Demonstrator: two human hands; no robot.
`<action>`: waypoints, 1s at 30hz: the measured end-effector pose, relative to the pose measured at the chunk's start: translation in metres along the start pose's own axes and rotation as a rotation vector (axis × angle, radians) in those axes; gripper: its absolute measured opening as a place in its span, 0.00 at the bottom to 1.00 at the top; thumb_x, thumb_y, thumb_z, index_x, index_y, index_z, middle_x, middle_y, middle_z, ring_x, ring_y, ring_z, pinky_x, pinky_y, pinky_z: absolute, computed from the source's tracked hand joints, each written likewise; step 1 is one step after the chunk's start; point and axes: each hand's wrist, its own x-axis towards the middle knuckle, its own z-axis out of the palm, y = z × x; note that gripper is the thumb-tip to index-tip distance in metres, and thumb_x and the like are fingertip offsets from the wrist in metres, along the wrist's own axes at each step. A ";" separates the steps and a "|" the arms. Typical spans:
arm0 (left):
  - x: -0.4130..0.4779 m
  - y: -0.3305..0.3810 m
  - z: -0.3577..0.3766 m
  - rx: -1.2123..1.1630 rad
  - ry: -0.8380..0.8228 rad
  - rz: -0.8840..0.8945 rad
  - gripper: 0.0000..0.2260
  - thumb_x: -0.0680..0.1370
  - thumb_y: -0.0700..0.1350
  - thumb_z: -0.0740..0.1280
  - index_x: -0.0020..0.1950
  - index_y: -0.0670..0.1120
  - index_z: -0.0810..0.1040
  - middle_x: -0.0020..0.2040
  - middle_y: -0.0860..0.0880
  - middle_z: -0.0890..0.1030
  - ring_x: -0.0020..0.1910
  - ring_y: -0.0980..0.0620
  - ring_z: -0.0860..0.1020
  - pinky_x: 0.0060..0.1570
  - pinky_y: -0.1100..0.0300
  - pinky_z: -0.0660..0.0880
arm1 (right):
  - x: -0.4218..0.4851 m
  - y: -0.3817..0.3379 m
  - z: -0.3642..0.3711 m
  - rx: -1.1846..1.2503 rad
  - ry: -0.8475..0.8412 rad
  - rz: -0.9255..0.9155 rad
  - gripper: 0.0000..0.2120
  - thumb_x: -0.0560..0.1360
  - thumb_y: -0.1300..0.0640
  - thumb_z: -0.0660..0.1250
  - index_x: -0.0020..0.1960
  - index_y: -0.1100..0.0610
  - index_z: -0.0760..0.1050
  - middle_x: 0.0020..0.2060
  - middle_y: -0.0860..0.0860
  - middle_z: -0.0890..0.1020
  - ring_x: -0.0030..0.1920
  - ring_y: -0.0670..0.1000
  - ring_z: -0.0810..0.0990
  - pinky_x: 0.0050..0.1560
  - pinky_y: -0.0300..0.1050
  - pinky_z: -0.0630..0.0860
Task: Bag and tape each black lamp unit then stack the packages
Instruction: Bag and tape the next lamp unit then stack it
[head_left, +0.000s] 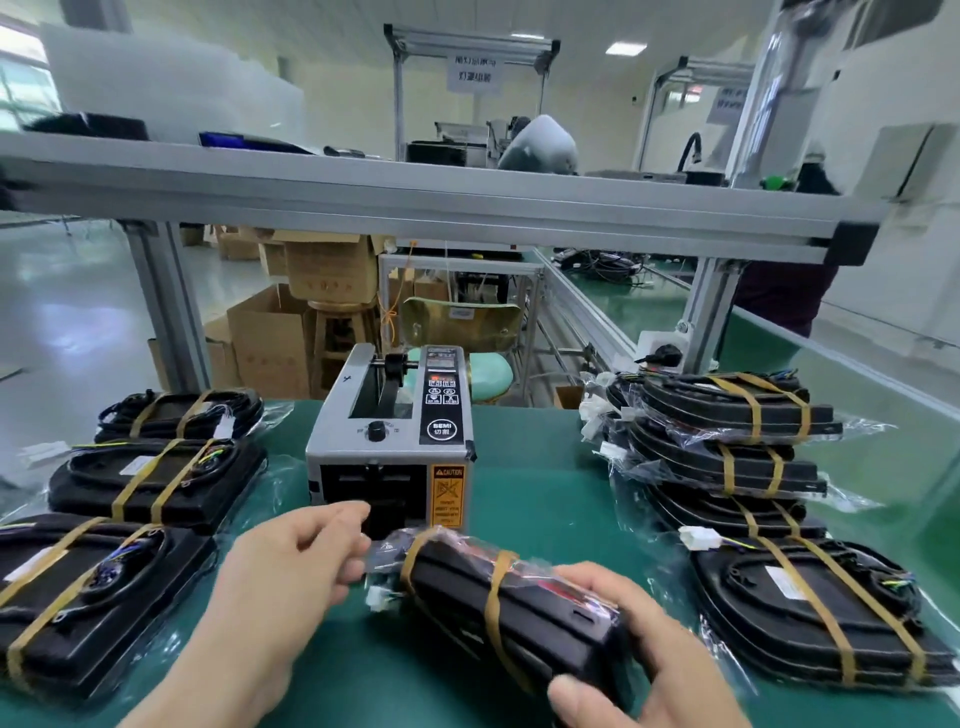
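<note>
Hands first: our right hand wraps round the near end of a black lamp unit, fingers over the top and thumb at the near side. Our left hand sits curled at the unit's far end, its forefinger reaching toward the mouth of the tape dispenser. We cannot tell whether that hand pinches tape, the bag's loose end, or nothing. The unit is held low over the green table, at 6 o'clock from the dispenser. It is tipped on edge, inside a clear bag and crossed by two tan bands.

We judge the unit stiff and fairly weighty, a hard shell that will not flex. The bag is thin and slick, so a grip on film alone would likely slide. It seems better to clamp through the film onto the hard edges, as the right hand does. We would keep clear of the white plug and thin wires at the far end, which look easiest to damage.

Much is hard to read. The dispenser's slot is dark and partly behind the left hand's fingers, so we see no tape strip. The held unit's underside is hidden. At 2 o'clock a stack of packages sits unevenly. At 9 o'clock more units lie flat, the nearest cut off by the frame, and we cannot tell whether they are bagged.
</note>
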 end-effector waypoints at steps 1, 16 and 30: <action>0.003 0.001 0.002 -0.081 0.011 -0.102 0.05 0.77 0.44 0.68 0.46 0.46 0.83 0.31 0.51 0.82 0.30 0.55 0.78 0.31 0.62 0.74 | -0.002 0.001 0.006 -0.030 0.049 0.012 0.25 0.59 0.47 0.75 0.54 0.34 0.75 0.47 0.39 0.83 0.49 0.40 0.82 0.49 0.26 0.71; 0.025 0.014 0.024 -0.280 0.062 -0.349 0.07 0.77 0.42 0.69 0.41 0.40 0.78 0.24 0.49 0.81 0.19 0.59 0.76 0.18 0.68 0.71 | -0.009 0.001 0.012 -0.090 0.091 0.063 0.29 0.55 0.39 0.73 0.55 0.28 0.71 0.48 0.34 0.81 0.51 0.35 0.79 0.49 0.22 0.68; 0.019 0.015 0.031 -0.173 0.211 -0.268 0.09 0.75 0.38 0.65 0.35 0.40 0.77 0.24 0.48 0.76 0.26 0.52 0.71 0.26 0.63 0.68 | -0.008 0.005 0.006 -0.032 -0.022 0.040 0.33 0.55 0.26 0.71 0.58 0.27 0.68 0.56 0.31 0.76 0.58 0.36 0.76 0.58 0.30 0.70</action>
